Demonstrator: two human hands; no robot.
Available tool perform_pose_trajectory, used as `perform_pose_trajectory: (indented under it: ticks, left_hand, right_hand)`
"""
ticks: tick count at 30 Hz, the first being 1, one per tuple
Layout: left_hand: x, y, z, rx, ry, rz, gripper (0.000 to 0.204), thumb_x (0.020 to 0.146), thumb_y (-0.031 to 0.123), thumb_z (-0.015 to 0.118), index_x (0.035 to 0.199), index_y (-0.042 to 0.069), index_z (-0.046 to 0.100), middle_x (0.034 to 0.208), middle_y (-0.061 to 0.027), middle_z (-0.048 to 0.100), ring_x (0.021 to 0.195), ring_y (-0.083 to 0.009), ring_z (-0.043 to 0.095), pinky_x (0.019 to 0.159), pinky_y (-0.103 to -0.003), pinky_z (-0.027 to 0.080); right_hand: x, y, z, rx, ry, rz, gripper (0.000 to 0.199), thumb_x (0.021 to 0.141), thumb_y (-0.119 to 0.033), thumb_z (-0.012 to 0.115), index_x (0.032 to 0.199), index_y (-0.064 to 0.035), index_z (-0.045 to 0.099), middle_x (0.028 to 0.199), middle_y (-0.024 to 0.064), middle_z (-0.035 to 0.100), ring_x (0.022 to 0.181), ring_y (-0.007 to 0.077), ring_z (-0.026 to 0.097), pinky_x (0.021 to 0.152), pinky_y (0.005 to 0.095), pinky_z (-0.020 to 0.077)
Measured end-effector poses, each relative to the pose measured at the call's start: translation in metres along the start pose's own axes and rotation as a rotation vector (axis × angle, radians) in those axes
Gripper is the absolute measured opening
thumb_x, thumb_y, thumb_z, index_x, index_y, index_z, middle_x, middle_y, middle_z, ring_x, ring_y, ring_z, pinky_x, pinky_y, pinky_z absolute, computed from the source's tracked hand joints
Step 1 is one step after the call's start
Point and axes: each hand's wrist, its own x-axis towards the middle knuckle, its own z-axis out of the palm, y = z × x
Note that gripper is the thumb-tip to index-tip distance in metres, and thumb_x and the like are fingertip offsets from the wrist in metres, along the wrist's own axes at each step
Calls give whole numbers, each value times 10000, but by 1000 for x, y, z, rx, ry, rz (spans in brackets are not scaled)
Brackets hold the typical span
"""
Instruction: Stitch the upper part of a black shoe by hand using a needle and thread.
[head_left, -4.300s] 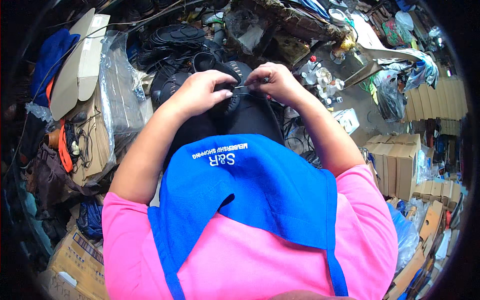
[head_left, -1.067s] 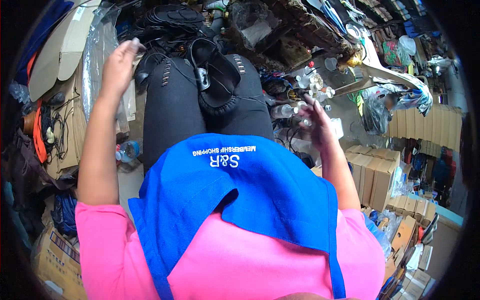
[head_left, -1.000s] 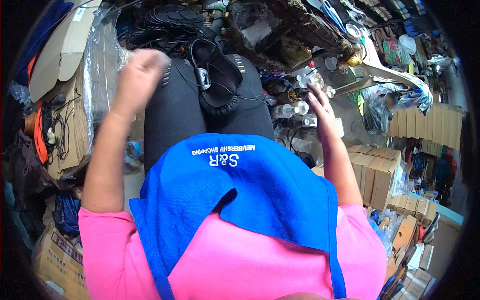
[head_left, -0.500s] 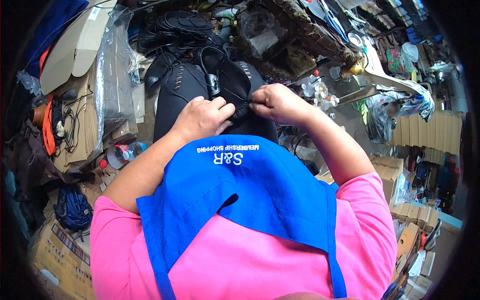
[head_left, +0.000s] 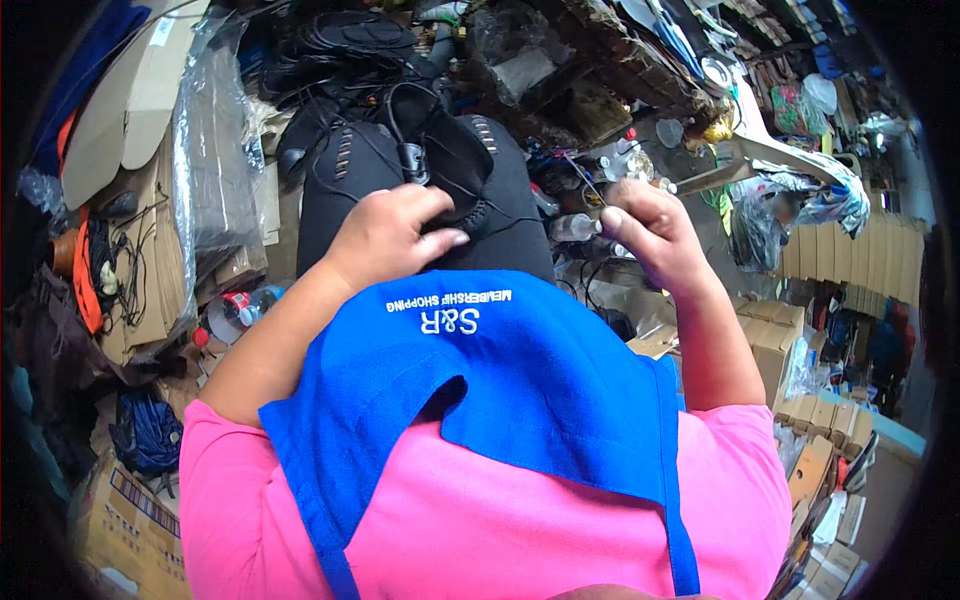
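swung right hand (head_left: 652,232) away from shoe since half a second ago, out past right edge of lap (head_left: 335,220); kept left hand (head_left: 388,234) beside it. at right: thumb and fingers pinched on slim needle-like tool (head_left: 588,182). at left: half-open, thumb spread from fingers; cannot tell whether gripping. see black shoe (head_left: 453,160) on lap, near far edge, stitched toe toward body; black thread (head_left: 514,222) beside toe, toward right edge.

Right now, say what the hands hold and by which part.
The right hand holds a thin tool by its near end. The left hand is at the shoe; whether it grips cannot be told.
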Motion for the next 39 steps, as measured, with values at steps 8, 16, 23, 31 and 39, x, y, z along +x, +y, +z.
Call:
perform_pose_trajectory:
  ticks: [8,16,23,31,39]
  left_hand:
    - [46,-19,-10,-118,5,174,308,742,14,658,1018,150,679,1080,-90,562,977,-250,584,836,-320,482]
    - [56,-27,-8,-126,-77,159,290,707,41,704,979,139,687,1060,-78,555,981,-245,576,838,-327,482]
    - [57,-30,-6,-133,-53,163,249,685,84,738,925,111,677,995,-70,549,927,-246,580,808,-331,480]
    - [55,-31,-6,-164,-60,123,250,683,95,746,922,107,670,960,-74,539,899,-251,581,788,-336,479]
    - [56,-32,-5,-148,-61,144,245,689,99,742,923,96,668,962,-82,543,903,-259,578,793,-338,479]
  right_hand:
    - [32,9,32,-403,-142,-130,325,748,-16,626,1055,-113,671,812,116,574,766,275,592,682,348,481]
    - [41,12,33,-604,-113,-188,261,705,-77,621,956,-97,692,794,134,583,772,311,592,706,401,489]
    - [46,0,35,-642,-114,-165,231,693,-65,615,909,-73,694,791,147,597,776,312,606,720,399,496]
    - [58,-3,37,-588,-162,-175,229,723,-40,610,938,-65,685,771,138,575,734,297,589,657,382,483]
    - [74,9,38,-584,-293,-230,210,739,-52,624,934,-89,693,784,115,560,738,269,582,676,362,492]
